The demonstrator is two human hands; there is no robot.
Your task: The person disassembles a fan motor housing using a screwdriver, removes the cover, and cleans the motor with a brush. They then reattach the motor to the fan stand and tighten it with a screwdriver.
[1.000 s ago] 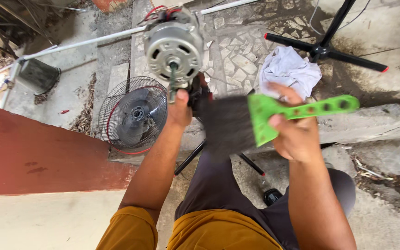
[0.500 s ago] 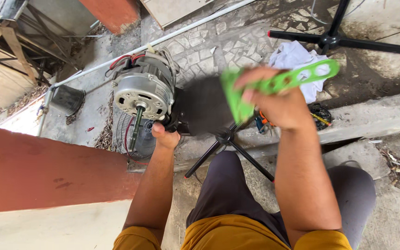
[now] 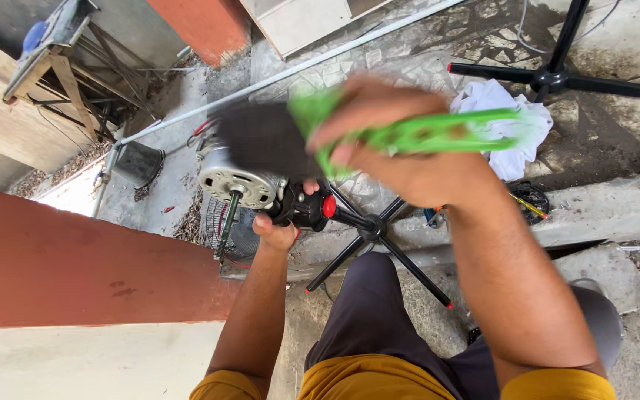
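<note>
My left hand (image 3: 281,228) grips the black neck of a fan motor (image 3: 240,180), a round silver housing with a shaft pointing down and red wires at its top. My right hand (image 3: 401,152) is shut on the green handle of a wide brush (image 3: 438,133). Its dark bristles (image 3: 264,141) lie blurred over the top of the motor. A red knob shows on the black neck beside my left thumb.
A black cross-shaped fan stand (image 3: 379,237) lies below the motor. A wire fan guard (image 3: 231,230) rests on the ground behind it. A white cloth (image 3: 501,159) and a second black stand base (image 3: 557,74) sit at upper right. A red-brown wall (image 3: 75,259) runs along the left.
The motor has shifted right and lower in view with my left hand still on it. My right hand has swung the brush left, so the bristles now cover the motor's top.
</note>
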